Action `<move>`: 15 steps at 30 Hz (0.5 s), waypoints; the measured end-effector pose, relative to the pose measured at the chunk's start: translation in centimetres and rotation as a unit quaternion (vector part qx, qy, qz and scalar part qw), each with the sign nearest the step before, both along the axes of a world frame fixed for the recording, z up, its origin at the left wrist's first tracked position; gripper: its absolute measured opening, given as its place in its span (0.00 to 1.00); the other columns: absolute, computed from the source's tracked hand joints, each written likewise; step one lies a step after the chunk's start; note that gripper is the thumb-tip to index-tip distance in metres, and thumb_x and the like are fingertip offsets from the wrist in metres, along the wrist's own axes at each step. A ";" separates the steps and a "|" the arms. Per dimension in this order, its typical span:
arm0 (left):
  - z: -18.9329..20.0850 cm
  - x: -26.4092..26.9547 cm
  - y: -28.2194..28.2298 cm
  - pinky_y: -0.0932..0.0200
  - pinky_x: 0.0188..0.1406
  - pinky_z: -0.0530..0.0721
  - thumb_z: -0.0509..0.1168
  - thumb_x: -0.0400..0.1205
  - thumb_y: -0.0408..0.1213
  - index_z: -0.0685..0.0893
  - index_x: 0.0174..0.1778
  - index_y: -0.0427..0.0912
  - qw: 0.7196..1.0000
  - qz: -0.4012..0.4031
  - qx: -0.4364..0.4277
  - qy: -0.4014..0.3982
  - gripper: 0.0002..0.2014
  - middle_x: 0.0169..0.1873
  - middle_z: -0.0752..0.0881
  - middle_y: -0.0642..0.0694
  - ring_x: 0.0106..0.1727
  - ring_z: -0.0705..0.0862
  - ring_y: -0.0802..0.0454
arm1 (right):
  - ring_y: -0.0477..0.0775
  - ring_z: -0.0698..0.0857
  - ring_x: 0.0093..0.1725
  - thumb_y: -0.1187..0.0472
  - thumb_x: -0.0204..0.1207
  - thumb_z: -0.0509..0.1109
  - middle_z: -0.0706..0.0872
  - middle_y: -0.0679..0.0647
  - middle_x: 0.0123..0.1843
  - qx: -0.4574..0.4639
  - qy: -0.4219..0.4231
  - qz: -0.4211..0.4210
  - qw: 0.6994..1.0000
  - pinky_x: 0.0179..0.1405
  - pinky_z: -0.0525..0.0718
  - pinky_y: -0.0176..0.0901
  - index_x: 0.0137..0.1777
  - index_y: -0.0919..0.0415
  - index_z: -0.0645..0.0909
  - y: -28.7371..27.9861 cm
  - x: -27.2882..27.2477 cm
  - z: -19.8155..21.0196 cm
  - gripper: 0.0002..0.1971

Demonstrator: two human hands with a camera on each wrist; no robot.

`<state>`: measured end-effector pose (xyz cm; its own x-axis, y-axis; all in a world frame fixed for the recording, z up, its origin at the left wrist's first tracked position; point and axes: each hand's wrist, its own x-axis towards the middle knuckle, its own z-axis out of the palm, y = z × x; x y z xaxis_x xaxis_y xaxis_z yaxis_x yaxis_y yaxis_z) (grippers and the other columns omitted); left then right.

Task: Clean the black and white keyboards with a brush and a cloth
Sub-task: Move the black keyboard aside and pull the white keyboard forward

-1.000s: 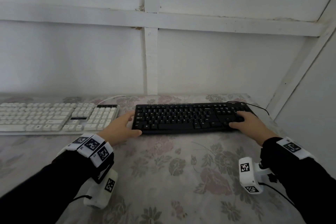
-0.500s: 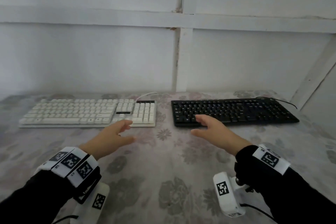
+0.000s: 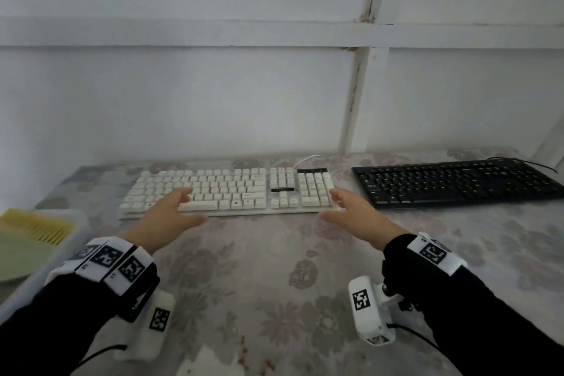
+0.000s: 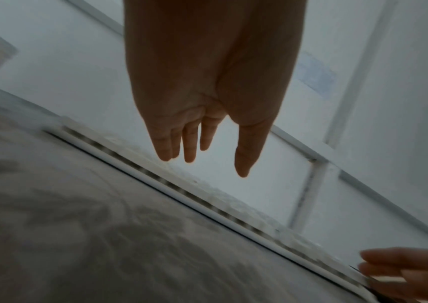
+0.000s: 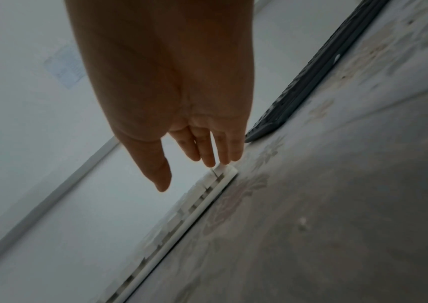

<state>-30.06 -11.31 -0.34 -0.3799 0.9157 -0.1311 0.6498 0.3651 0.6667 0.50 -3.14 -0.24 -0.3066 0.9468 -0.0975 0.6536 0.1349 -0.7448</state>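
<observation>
Head view | left hand fingers spread, empty | right hand fingers straight, at white keyboard corner

A floral-patterned cloth cover in faded pinks and greys lies over the surface. Behind it stands a pale wall, crossed by a white horizontal rail and a white upright post with dark scuffs where the two meet. At the left edge sits a translucent plastic bin. A small white patch shows at the near edge of the cover.
</observation>
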 end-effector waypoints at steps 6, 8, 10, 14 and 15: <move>-0.8 -6.1 1.6 0.44 0.72 0.68 0.79 0.70 0.33 0.64 0.79 0.33 0.996 0.084 0.031 0.021 0.43 0.76 0.69 0.34 0.75 0.69 0.36 | 0.54 0.79 0.64 0.63 0.76 0.73 0.80 0.57 0.66 0.009 -0.051 -0.047 0.998 0.50 0.69 0.31 0.71 0.67 0.73 1.7 -1.8 0.4 0.25; -1.4 -8.2 2.2 0.42 0.72 0.71 0.84 0.63 0.37 0.66 0.78 0.33 0.994 0.106 0.025 0.008 0.49 0.74 0.72 0.33 0.73 0.72 0.35 | 0.54 0.80 0.62 0.61 0.74 0.75 0.80 0.52 0.61 -0.003 -0.052 -0.055 0.997 0.52 0.72 0.34 0.70 0.64 0.74 2.4 -2.1 0.0 0.26; -2.7 -10.9 3.2 0.39 0.72 0.72 0.87 0.55 0.45 0.69 0.77 0.36 0.994 0.109 0.009 -0.001 0.55 0.72 0.76 0.34 0.71 0.74 0.36 | 0.53 0.82 0.59 0.58 0.70 0.79 0.83 0.53 0.62 -0.010 -0.046 -0.064 0.997 0.57 0.78 0.41 0.67 0.62 0.75 3.2 -2.3 -0.7 0.27; -7.8 -16.8 6.4 0.39 0.69 0.77 0.83 0.35 0.61 0.74 0.73 0.43 0.995 0.097 -0.008 -0.022 0.65 0.64 0.83 0.41 0.65 0.81 0.40 | 0.54 0.84 0.56 0.57 0.65 0.81 0.85 0.54 0.59 -0.004 -0.055 -0.074 0.996 0.59 0.82 0.48 0.63 0.61 0.77 4.2 -2.7 -1.7 0.27; -8.9 -17.8 6.9 0.40 0.68 0.78 0.81 0.32 0.63 0.75 0.72 0.44 0.995 0.096 -0.005 -0.025 0.67 0.63 0.84 0.42 0.63 0.82 0.41 | 0.54 0.84 0.56 0.57 0.65 0.81 0.85 0.54 0.58 0.000 -0.056 -0.075 0.996 0.58 0.81 0.47 0.63 0.61 0.78 4.4 -2.8 -1.8 0.27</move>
<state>-47.84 -4.39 -9.20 -0.5402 0.8255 -0.1638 0.5336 0.4865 0.6918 -2.26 1.25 -2.06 -0.1481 0.9813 -0.1234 0.7453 0.0287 -0.6661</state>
